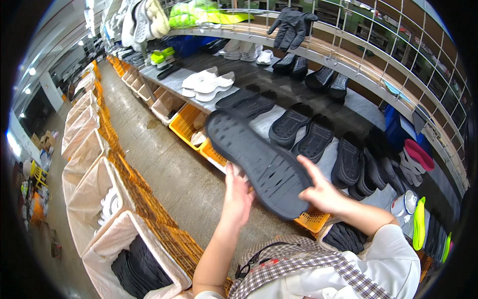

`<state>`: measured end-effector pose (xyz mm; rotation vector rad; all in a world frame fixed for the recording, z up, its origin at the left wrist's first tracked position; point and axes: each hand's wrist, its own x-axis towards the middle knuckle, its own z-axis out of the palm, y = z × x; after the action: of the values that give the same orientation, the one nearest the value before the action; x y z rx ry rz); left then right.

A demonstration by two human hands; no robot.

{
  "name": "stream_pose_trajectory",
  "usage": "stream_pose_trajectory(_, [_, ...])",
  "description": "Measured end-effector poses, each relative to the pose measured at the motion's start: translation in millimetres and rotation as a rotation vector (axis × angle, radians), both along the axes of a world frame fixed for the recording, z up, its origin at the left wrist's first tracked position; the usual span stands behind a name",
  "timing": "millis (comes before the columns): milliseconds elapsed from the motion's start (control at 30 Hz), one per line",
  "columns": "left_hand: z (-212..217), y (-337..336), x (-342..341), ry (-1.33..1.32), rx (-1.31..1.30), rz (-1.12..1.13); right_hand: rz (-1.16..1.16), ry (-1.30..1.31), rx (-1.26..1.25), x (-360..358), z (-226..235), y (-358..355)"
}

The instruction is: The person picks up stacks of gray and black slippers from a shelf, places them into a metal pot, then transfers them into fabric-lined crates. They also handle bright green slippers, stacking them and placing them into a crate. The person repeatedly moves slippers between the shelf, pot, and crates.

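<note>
A large black shoe sole is held up in front of me, tilted, with its grooved, slotted face showing. My left hand grips its left edge near the middle, some fingers hidden behind it. At the lower right end, my right hand is closed around the edge, thumb and index finger apart and the other fingers partly hidden. Just beyond the sole, pairs of similar black soles lie on the grey workbench. Several more black soles stand on the bench beside my right hand.
White soles and black shoes sit farther along the bench, below a wire mesh rack. Yellow crates stand under the bench edge. Cloth-lined baskets line the left side of the aisle floor; one holds black pieces.
</note>
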<state>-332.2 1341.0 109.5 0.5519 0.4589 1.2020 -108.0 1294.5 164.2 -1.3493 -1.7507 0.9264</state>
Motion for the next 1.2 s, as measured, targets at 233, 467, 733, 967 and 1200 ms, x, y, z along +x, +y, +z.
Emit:
stream_pose_trajectory(233, [-55, -31, -65, -0.109, 0.115, 0.196, 0.322, -0.107, 0.324, -84, -53, -52])
stream_pose_trajectory(467, [-78, -67, -88, -0.167, 0.023, 0.135, 0.312, 0.364, -0.109, -117, -40, -46])
stream_pose_trajectory(733, [-82, -84, -95, -0.279, -0.043, 0.174, 0.503, 0.100, -0.251, -124, -34, -51])
stream_pose_trajectory(967, [-75, -91, -92, -0.162, 0.004, 0.235, 0.541, 0.231, -0.250, -120, -53, -52])
stream_pose_trajectory(1200, [-85, -92, -89, 0.050, 0.121, 0.242, 0.476, 0.080, -0.268, -120, -62, -40])
